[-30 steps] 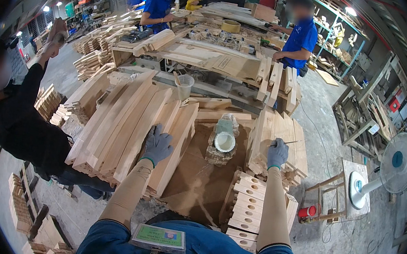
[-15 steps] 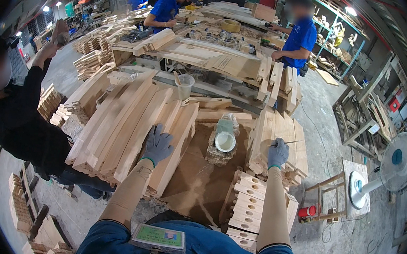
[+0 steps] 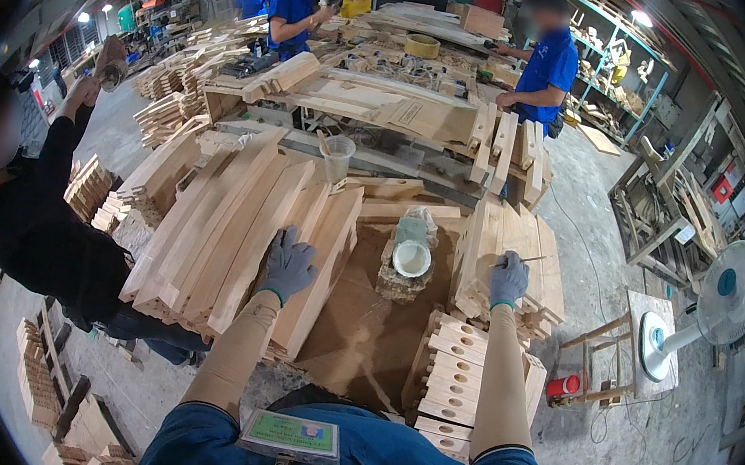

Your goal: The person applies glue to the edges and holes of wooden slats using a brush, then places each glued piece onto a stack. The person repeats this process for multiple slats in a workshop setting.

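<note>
Left hand (image 3: pixel 290 267) lies loosely spread on long wooden bars (image 3: pixel 234 228) left of centre; right hand (image 3: pixel 508 281) touches stacked wooden pieces (image 3: pixel 476 251) right of centre, its grip unclear. Farther off, a translucent tub (image 3: pixel 336 162) stands above centre.

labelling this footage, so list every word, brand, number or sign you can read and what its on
Nothing reads clearly enough to quote.
Green-faced badge worn in front: printed lines, too small and blurred.
Cardboard sheet ahead: dark print, too small.
White paper at right: too small to tell if it bears print.
</note>
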The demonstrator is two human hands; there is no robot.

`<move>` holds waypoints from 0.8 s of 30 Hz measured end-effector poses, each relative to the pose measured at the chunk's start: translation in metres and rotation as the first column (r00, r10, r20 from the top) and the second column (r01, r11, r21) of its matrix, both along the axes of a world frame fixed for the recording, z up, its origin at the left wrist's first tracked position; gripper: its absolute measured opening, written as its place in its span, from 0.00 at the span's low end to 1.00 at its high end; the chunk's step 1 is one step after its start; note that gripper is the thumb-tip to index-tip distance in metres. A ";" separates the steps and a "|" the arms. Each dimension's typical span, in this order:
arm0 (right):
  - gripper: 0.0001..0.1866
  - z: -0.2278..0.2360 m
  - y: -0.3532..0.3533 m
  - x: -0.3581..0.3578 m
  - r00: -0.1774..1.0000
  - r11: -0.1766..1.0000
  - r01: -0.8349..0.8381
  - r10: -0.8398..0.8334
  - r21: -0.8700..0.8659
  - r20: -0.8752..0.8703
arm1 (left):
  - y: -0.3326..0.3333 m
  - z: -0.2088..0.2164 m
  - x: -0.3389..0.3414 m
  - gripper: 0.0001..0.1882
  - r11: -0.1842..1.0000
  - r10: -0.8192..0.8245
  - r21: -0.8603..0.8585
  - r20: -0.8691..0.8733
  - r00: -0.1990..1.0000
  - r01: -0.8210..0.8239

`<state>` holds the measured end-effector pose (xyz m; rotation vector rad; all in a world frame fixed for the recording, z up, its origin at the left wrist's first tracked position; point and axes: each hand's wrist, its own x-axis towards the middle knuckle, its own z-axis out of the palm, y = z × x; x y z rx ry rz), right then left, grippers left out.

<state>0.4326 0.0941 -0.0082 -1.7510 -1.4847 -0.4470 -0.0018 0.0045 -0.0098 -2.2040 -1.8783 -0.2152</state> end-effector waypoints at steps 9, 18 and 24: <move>0.05 0.002 -0.001 -0.003 1.000 1.000 -0.016 0.016 0.007 -0.011 | 0.000 -0.001 -0.002 0.17 1.000 -0.002 0.008 0.017 1.000 0.001; 0.04 0.002 0.000 0.000 1.000 0.999 -0.006 0.005 -0.032 -0.007 | 0.000 0.002 0.000 0.20 0.999 0.016 -0.034 0.018 1.000 -0.015; 0.05 0.002 -0.001 -0.003 1.000 0.999 -0.004 0.004 -0.045 0.001 | 0.000 -0.002 -0.002 0.18 0.999 0.030 -0.023 -0.010 0.999 -0.030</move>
